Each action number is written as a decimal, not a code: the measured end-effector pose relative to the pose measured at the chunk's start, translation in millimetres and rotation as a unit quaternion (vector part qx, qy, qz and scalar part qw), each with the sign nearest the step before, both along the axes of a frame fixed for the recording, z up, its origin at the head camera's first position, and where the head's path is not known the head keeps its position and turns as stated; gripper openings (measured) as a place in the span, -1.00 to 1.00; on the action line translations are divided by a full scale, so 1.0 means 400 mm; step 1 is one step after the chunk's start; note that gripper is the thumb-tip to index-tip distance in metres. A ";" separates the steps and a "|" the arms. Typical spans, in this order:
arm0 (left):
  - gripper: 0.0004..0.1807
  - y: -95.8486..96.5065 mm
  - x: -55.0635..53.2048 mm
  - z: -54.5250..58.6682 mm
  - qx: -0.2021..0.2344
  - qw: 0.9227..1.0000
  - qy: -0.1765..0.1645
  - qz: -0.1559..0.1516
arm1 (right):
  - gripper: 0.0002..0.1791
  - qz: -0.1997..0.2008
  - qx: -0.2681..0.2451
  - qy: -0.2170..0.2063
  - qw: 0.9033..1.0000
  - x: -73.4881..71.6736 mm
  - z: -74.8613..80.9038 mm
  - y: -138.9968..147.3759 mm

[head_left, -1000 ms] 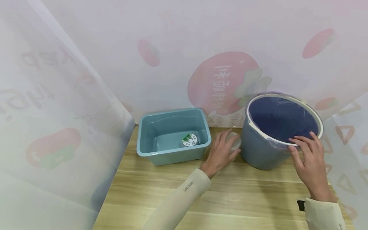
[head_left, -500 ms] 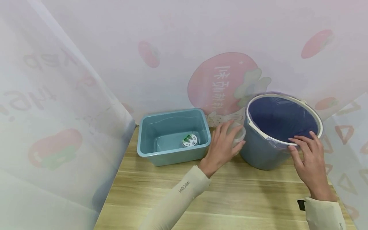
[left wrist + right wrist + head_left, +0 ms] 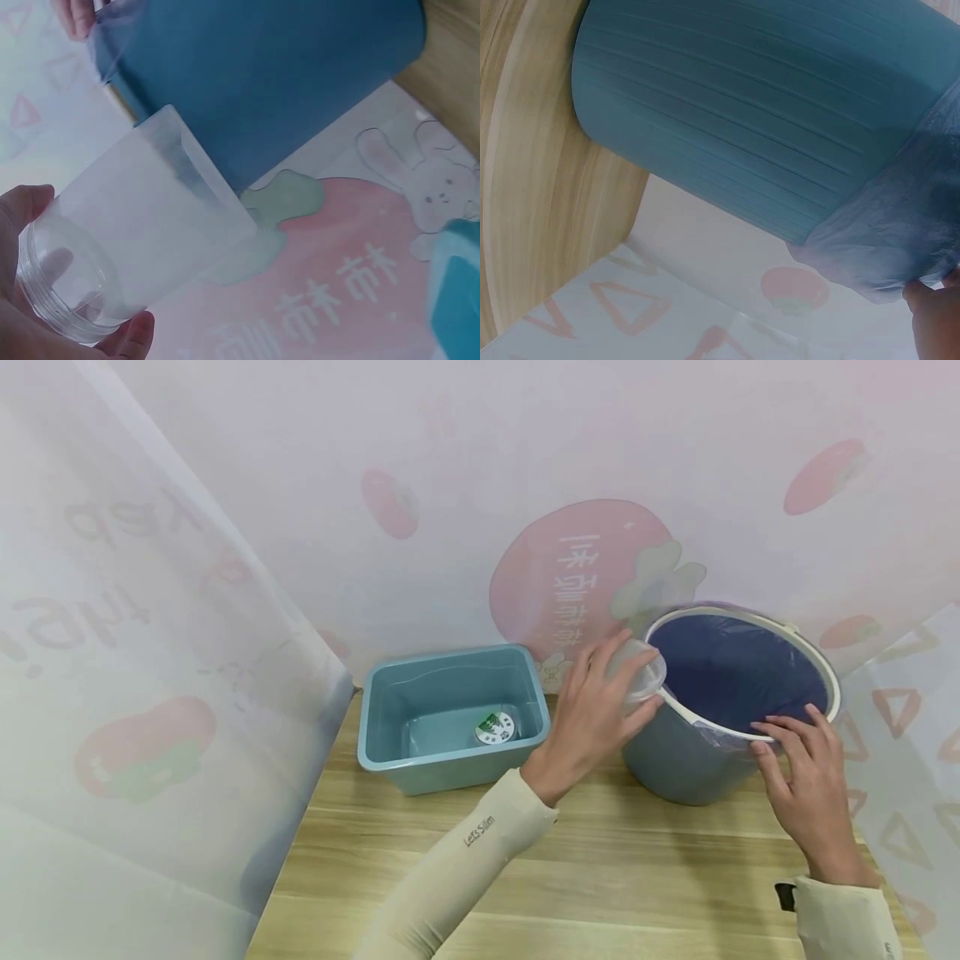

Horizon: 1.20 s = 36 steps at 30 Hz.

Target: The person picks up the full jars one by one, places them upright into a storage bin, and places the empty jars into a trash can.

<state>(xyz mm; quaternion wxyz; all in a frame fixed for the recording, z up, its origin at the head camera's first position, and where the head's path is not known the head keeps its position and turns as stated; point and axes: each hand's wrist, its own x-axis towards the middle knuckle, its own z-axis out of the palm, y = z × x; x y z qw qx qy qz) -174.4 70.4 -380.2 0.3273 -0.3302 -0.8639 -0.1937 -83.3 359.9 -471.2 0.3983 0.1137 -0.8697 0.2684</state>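
My left hand (image 3: 588, 714) grips a translucent plastic jar (image 3: 636, 670) by its ridged, ring-shaped end. In the left wrist view, fingers and thumb wrap that end, and the frosted body (image 3: 150, 202) points toward the bin. The jar overlaps the left rim of the blue trash bin (image 3: 693, 760) in the head view. A dark blue bag lines the bin, folded over its white rim. My right hand (image 3: 813, 785) holds the near right rim, thumb outside and fingers over the edge. The right wrist view shows the thumb at the bag (image 3: 885, 255).
Left of the bin stands a teal rectangular tub (image 3: 450, 767). Inside it is a round container (image 3: 495, 727) with a white top and green leaf print. Both stand on a wood-grain table (image 3: 600, 877), with strawberry-printed sheeting (image 3: 420, 585) behind and at the sides.
My left hand has lifted the jar from the table between tub and bin, moving it up and right to the bin's rim. The right hand stays at the rim.
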 end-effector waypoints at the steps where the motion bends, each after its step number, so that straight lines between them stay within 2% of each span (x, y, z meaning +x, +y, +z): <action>1: -0.44 0.003 0.001 0.008 0.001 1.000 0.000 -0.001 | -0.26 0.001 0.002 0.001 1.000 -0.001 0.000 0.000; 6: -0.44 0.020 0.007 0.042 0.003 1.000 0.001 -0.017 | -0.27 0.004 0.001 0.011 1.000 -0.005 -0.002 -0.001; 14: -0.43 0.039 0.014 0.091 -0.015 1.000 -0.004 -0.006 | -0.30 0.003 -0.005 0.010 1.000 -0.003 -0.004 -0.004; 17: -0.42 0.048 0.013 0.112 -0.019 1.000 -0.001 -0.012 | -0.25 -0.002 0.005 0.000 1.000 -0.001 0.000 -0.003; 21: -0.42 0.066 0.013 0.134 -0.020 0.999 -0.009 -0.024 | -0.24 0.002 0.005 0.011 1.000 -0.005 0.001 -0.005; 25: -0.42 0.088 0.012 0.145 -0.027 0.999 -0.018 -0.026 | -0.26 0.005 -0.002 0.026 1.000 -0.009 -0.002 -0.008; 36: -0.39 0.142 0.002 0.146 -0.053 0.998 -0.022 -0.007 | -0.26 -0.002 0.000 0.011 1.000 0.000 -0.005 -0.006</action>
